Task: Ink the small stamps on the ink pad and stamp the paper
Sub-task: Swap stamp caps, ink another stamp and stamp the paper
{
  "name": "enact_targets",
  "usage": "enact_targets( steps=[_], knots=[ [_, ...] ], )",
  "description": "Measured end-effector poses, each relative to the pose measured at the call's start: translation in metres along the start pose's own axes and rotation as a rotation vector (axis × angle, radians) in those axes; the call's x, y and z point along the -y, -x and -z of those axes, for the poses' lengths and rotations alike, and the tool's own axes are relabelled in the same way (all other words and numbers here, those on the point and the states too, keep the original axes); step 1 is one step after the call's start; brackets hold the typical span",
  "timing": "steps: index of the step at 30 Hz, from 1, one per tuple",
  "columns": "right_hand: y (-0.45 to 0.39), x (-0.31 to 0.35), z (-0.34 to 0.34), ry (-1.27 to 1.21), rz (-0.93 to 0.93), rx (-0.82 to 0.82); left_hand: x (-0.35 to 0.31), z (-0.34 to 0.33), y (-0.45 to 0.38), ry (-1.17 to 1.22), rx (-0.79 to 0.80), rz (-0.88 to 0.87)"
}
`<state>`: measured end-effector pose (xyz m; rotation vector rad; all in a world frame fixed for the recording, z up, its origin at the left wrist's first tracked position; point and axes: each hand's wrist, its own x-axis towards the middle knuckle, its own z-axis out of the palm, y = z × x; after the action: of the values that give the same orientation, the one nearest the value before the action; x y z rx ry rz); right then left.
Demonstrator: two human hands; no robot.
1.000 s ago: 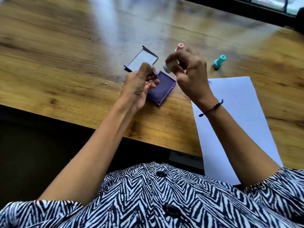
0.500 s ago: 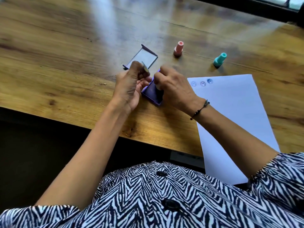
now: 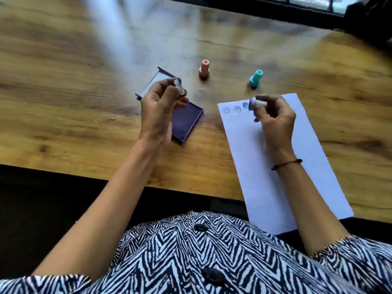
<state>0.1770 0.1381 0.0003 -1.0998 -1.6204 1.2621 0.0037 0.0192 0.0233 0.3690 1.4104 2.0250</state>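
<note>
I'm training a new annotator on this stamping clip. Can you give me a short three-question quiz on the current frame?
1. True or false: the right hand holds a stamp over the top edge of the paper.
2. How many stamped marks show on the paper? A) one B) three C) six
3. Which stamp stands nearer the ink pad: the pink stamp or the teal stamp?

Key: 1 true; 2 B; 3 the pink one.

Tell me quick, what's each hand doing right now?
Left hand: closed on a small clear cap, above the ink pad.
Right hand: closed on a white stamp, over the paper.
</note>
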Motion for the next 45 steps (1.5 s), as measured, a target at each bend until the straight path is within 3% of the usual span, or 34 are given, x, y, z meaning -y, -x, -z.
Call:
enact_targets(
  steps=[3,7,11,13,18,21,33,45],
  knots=[
    [0.006,-0.010,0.018,-0.158,-0.082,-0.115,0.015,-0.029,0.013,-0.131,0.133,-0.004],
    [0.017,-0.018,0.015,-0.276,-0.089,-0.122,0.049,-0.066,0.047,-0.464,0.422,0.000],
    [0.017,-0.018,0.019,-0.519,-0.272,-0.091,0.069,-0.072,0.057,-0.722,0.496,-0.166],
    [0.001,-0.011,0.024,-0.355,-0.260,-0.062,0.073,-0.072,0.055,-0.800,0.493,-0.228],
    [-0.040,0.005,0.015,0.657,0.235,0.210,0.074,-0.071,0.054,-0.789,0.474,-0.246],
    [-0.045,0.006,0.010,0.897,0.355,0.342,0.072,-0.071,0.054,-0.779,0.468,-0.247],
    [-0.043,0.000,-0.001,1.206,0.485,0.377,0.072,-0.069,0.052,-0.703,0.426,-0.152],
    [-0.040,0.000,-0.004,1.230,0.477,0.369,0.070,-0.068,0.054,-0.686,0.409,-0.130]
  ],
)
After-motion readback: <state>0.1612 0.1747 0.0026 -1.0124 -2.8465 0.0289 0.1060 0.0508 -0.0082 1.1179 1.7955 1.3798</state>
